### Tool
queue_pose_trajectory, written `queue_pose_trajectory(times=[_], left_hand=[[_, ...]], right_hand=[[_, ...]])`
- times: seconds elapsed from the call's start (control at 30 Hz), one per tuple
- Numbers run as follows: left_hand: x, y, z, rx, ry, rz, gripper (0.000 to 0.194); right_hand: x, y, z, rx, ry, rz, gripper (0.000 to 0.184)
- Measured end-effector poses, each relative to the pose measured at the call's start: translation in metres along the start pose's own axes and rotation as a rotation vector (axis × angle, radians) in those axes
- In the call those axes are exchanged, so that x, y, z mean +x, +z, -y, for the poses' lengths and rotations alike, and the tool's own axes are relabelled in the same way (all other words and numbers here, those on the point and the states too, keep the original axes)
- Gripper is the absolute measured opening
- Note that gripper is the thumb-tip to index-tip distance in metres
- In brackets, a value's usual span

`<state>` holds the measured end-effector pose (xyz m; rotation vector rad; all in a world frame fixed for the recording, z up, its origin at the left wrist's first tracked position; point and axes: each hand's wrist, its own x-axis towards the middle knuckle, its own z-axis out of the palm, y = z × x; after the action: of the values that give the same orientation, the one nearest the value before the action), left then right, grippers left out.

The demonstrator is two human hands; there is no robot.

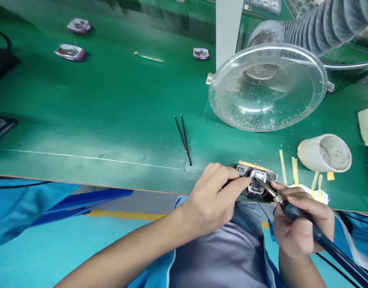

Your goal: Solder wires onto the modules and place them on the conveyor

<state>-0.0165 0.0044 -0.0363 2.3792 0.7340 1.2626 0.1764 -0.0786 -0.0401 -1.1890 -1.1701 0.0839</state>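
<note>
My right hand [304,224] is wrapped around a soldering iron [294,214], whose metal tip points down-left into a small opened device [257,182] with bare electronics. That device sits in a dark fixture [242,170] at the table's front edge. My left hand [215,194] reaches in from the left, its fingers closed together and fingertips at the device's left side. What those fingertips pinch, if anything, is too small to make out. To the left of the fixture, black tweezers [185,142] lie on the green table with their points facing away.
A clear fume hood [268,88] on a grey hose [330,28] hangs over the right back. Below it lies a white cup [310,154], near yellow tape strips [294,172]. Purple-rimmed devices [71,53] lie farther back, along with a grey post [228,32].
</note>
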Motion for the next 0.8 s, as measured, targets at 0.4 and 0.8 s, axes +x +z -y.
queue_pose_trajectory(times=[0.4, 0.8], left_hand=[[0.003, 0.003, 0.000, 0.000, 0.003, -0.007, 0.033], [-0.002, -0.009, -0.007, -0.115, 0.047, 0.080, 0.033]], right_hand=[[-0.001, 0.001, 0.000, 0.002, 0.008, -0.018, 0.024], [0.003, -0.009, -0.013, 0.049, 0.014, -0.133, 0.038]])
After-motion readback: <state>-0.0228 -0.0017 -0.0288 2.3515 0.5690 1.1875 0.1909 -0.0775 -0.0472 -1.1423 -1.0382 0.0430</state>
